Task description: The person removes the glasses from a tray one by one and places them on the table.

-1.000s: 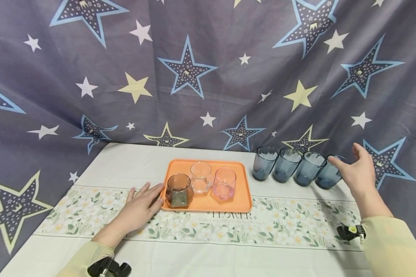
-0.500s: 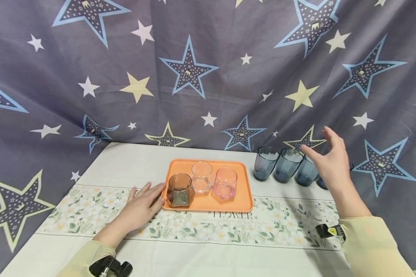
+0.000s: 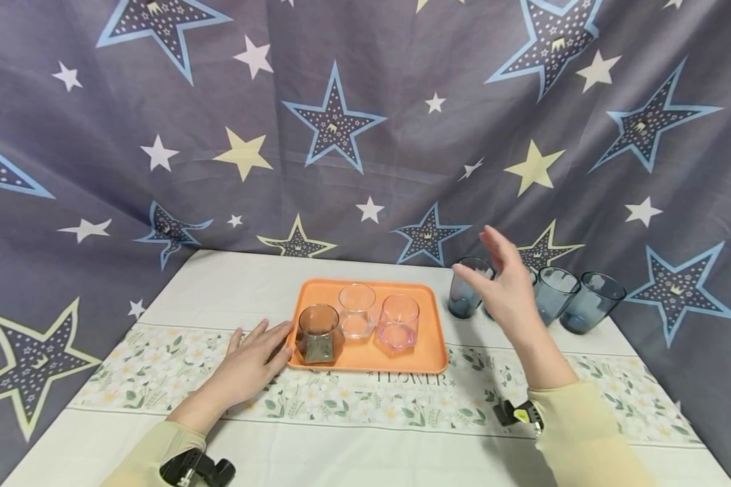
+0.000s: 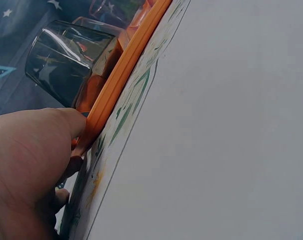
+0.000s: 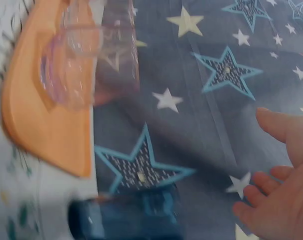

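Note:
My left hand (image 3: 250,364) rests at the left edge of an orange tray (image 3: 428,362), fingers spread and the tips touching its rim. Three tumblers stand upright on that tray: a dark grey one (image 3: 318,331), a clear one (image 3: 357,308) and a pink-tinted one (image 3: 400,318). Raised over the row of blue glasses, my right hand (image 3: 512,291) holds nothing, its thumb and fingers apart. It partly hides the second glass. The leftmost blue glass (image 3: 465,297) shows just below the thumb. In the right wrist view a blue glass (image 5: 126,215) lies below the fingers.
Two more blue glasses, one behind the forearm side (image 3: 554,294) and the rightmost (image 3: 592,304), stand in line at the back right. A white tablecloth (image 3: 341,453) with a floral band covers the table. Behind it hangs a grey star-patterned curtain (image 3: 414,162).
My right hand has moved left across the blue glasses, from the rightmost toward the leftmost, staying raised with fingers apart. The left hand, tray and glasses keep their places.

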{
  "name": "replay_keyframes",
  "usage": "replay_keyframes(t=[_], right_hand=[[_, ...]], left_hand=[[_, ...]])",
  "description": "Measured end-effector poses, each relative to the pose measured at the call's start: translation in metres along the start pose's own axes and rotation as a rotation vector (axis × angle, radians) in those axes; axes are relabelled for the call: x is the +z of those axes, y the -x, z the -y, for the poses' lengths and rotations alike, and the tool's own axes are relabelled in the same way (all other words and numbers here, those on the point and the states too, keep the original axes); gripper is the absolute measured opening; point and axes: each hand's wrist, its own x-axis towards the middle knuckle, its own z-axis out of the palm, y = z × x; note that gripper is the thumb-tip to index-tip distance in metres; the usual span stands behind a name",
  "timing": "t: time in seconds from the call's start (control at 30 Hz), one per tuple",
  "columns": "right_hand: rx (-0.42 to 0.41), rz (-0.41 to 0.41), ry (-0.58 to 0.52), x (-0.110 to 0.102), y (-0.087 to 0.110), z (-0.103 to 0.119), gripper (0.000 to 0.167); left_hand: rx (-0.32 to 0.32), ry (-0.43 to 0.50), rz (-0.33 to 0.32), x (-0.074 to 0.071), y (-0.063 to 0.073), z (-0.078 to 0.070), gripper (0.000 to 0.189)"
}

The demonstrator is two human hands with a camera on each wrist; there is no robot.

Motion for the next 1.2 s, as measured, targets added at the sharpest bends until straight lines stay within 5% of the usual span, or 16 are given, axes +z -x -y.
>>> replay_keyframes(t=[0.53,1.2], right_hand=[[0.014,0.217,-0.104,0.064,0.020,-0.015,0.085],[0.148,0.453,-0.116,0.091,0.031,-0.033,0.094]], left_hand=[[0.001,-0.001,-0.003,-0.001,0.002,-0.001,0.059],[-0.004,-0.012,0.001,0.000,0.000,0.000,0.060]])
